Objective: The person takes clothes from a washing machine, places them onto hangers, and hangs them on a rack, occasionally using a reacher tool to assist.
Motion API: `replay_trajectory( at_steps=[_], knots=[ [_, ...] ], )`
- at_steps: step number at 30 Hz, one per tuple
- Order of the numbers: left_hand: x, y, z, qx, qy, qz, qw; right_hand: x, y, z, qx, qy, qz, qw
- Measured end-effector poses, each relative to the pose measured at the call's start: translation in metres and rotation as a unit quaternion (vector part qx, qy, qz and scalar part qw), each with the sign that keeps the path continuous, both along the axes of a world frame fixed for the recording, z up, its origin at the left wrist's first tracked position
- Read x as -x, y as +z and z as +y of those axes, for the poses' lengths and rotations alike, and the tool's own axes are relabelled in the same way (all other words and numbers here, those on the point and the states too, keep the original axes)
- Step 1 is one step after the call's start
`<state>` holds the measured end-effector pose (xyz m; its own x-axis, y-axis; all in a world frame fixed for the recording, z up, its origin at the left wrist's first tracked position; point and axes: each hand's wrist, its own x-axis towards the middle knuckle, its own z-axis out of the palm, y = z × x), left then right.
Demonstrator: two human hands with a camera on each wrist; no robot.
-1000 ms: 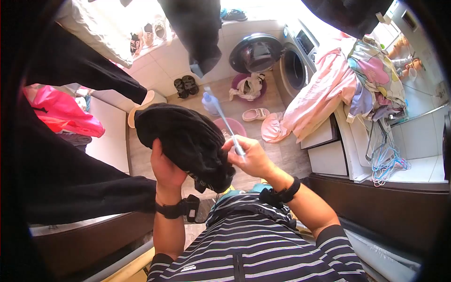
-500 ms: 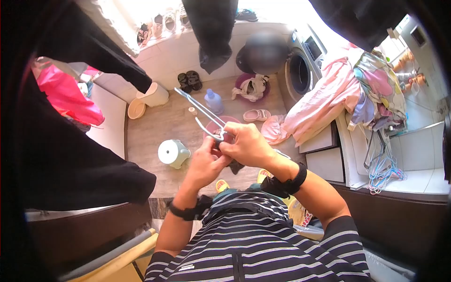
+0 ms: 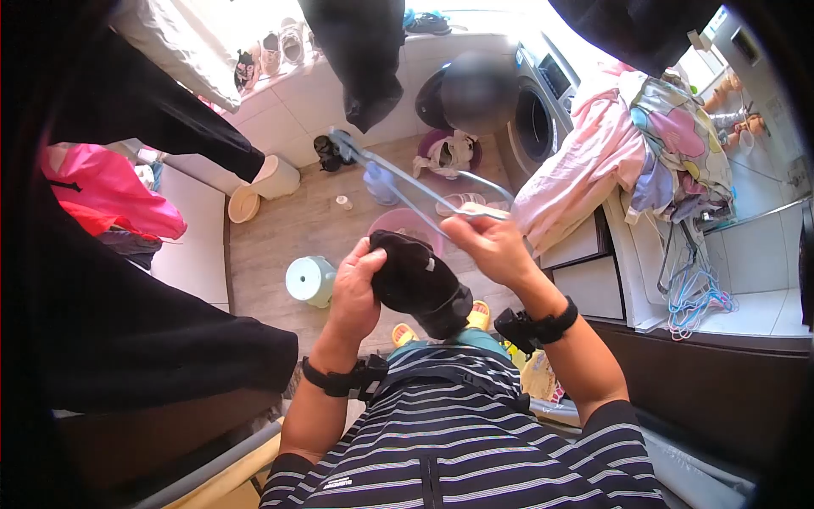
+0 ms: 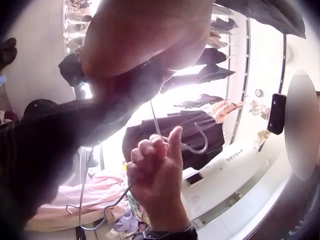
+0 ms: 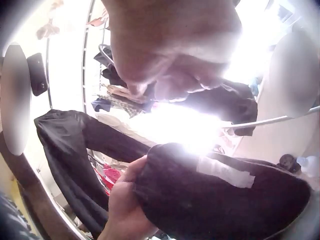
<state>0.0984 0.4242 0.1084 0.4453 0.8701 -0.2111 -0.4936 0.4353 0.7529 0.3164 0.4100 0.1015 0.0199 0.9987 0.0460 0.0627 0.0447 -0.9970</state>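
Note:
A black garment [image 3: 415, 276] with a small white label hangs from my left hand [image 3: 354, 288], its edge pinched between thumb and fingers. The right wrist view shows the white label [image 5: 226, 172] inside the garment's opening. To the right and a little higher, my right hand [image 3: 496, 246] grips a pale blue-grey clothes hanger [image 3: 411, 180] near its hook. The hanger's frame reaches away toward the far wall, apart from the garment. In the left wrist view the hanger's hook [image 4: 204, 142] sticks out beside the right thumb.
Dark trousers [image 3: 153, 314] hang close on the left, and other dark clothes hang overhead. On the floor are a stool [image 3: 309, 280], a pink basin [image 3: 381, 222] and a bottle [image 3: 379, 182]. Pink clothing [image 3: 585, 161] drapes at the right, near a washing machine [image 3: 534, 119] and bunched hangers [image 3: 697, 297].
The black garment was bunched up, then dropped low beneath the joined hands. Now the hands have parted, the left holding the garment's edge up and the right carrying the hanger rightward.

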Motion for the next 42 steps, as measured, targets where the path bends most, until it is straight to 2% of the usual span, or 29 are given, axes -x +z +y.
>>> replay_trajectory(
  at_steps=[4, 5, 8, 9, 12, 13, 16, 19, 20, 22, 24, 27, 28, 30, 33, 35, 36, 37, 40, 41, 42],
  knots=[
    [0.003, 0.016, 0.003, 0.027, 0.027, -0.027, 0.999, -0.014, 0.013, -0.011, -0.1, -0.146, 0.2, 0.964],
    [0.004, 0.02, 0.003, 0.022, 0.037, -0.025, 0.999, -0.017, 0.021, -0.013, -0.059, -0.191, 0.278, 0.94],
    [0.004, 0.033, 0.003, 0.03, 0.05, -0.035, 0.998, -0.027, 0.046, -0.016, -0.142, -0.095, 0.486, 0.857],
    [0.005, 0.034, 0.004, 0.033, 0.054, -0.033, 0.997, -0.025, 0.057, -0.016, -0.121, -0.128, 0.511, 0.841],
    [0.005, 0.041, 0.003, 0.035, 0.064, -0.028, 0.997, -0.015, 0.055, -0.01, -0.157, -0.016, 0.549, 0.821],
    [0.004, 0.046, 0.001, 0.034, 0.068, -0.025, 0.997, -0.01, 0.045, -0.001, -0.194, 0.056, 0.543, 0.815],
    [0.003, 0.064, -0.002, 0.022, 0.083, -0.029, 0.996, 0.021, 0.028, 0.007, -0.118, 0.026, 0.59, 0.799],
    [0.01, 0.083, -0.003, -0.005, 0.129, -0.028, 0.991, 0.053, -0.01, 0.015, -0.091, 0.021, 0.502, 0.86],
    [0.014, 0.091, -0.003, -0.016, 0.148, -0.024, 0.988, 0.061, -0.02, 0.013, -0.058, 0.022, 0.434, 0.899],
    [0.027, 0.1, 0.002, -0.034, 0.168, -0.022, 0.985, 0.067, -0.043, 0.011, 0.011, 0.028, 0.437, 0.899],
    [0.052, 0.09, 0.01, -0.059, 0.195, -0.013, 0.979, 0.057, -0.051, 0.004, 0.065, 0.041, 0.319, 0.945],
    [0.074, 0.084, 0.01, -0.045, 0.235, 0.011, 0.971, 0.04, -0.057, 0.002, -0.096, 0.074, 0.137, 0.983],
    [0.083, 0.078, 0.01, -0.034, 0.248, 0.013, 0.968, 0.033, -0.056, -0.001, -0.072, 0.041, 0.057, 0.995],
    [0.096, 0.071, 0.008, -0.038, 0.266, 0.047, 0.962, 0.021, -0.044, -0.002, -0.159, 0.056, -0.056, 0.984],
    [0.096, 0.069, 0.005, -0.057, 0.269, 0.094, 0.957, 0.012, -0.038, 0.001, -0.086, 0.087, -0.031, 0.992],
    [0.101, 0.063, 0.003, -0.081, 0.259, 0.164, 0.948, 0.008, -0.037, 0.006, -0.152, 0.092, -0.09, 0.98],
    [0.103, 0.059, 0.002, -0.092, 0.251, 0.199, 0.943, 0.004, -0.038, 0.009, -0.184, 0.092, -0.119, 0.971],
    [0.104, 0.056, 0.0, -0.087, 0.246, 0.22, 0.94, -0.006, -0.038, 0.017, -0.18, 0.14, -0.183, 0.956],
    [0.097, 0.052, -0.006, -0.09, 0.253, 0.272, 0.924, -0.002, -0.023, 0.019, -0.151, 0.164, -0.289, 0.931],
    [0.093, 0.047, -0.008, -0.108, 0.246, 0.296, 0.917, 0.002, -0.021, 0.02, -0.197, 0.168, -0.309, 0.915],
    [0.085, 0.05, -0.011, -0.112, 0.226, 0.333, 0.909, 0.001, -0.033, 0.023, -0.174, 0.195, -0.365, 0.894]
  ],
)
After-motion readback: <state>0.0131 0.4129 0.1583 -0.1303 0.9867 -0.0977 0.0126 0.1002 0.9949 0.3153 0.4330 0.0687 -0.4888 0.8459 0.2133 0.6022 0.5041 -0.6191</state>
